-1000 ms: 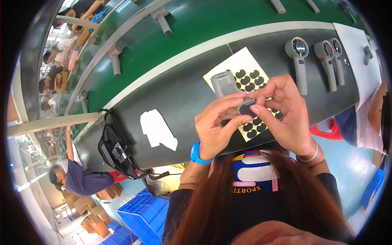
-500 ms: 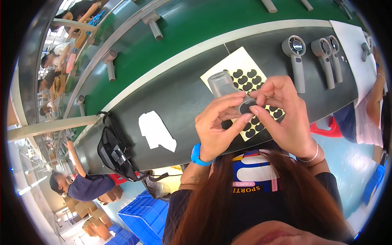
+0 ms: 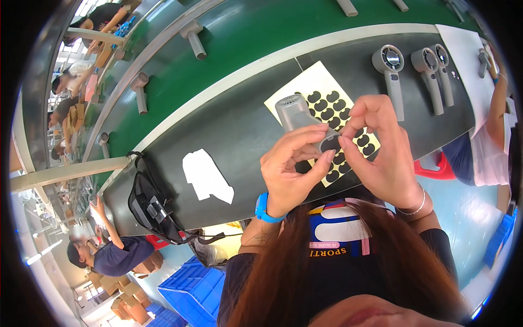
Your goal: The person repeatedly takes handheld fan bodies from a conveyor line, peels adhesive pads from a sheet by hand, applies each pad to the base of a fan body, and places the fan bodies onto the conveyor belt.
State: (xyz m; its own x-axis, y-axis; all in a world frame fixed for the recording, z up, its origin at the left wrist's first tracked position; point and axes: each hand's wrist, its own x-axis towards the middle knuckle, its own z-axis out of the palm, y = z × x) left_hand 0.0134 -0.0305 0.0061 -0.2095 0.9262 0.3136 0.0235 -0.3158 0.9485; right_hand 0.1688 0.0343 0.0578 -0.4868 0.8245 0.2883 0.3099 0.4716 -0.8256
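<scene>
Both hands meet above the dark table (image 3: 229, 125), holding a small grey handheld fan (image 3: 300, 115). The left hand (image 3: 291, 171) curls around the fan's handle, thumb and fingers closed on it. The right hand (image 3: 381, 150) pinches at the handle's end with thumb and forefinger, where a dark sticker seems to sit. Beneath them lies a cream sheet of black stickers (image 3: 327, 106). Two more grey fans (image 3: 389, 73) lie to the right, and a white paper scrap (image 3: 206, 177) lies to the left, near a black pouch (image 3: 150, 210).
</scene>
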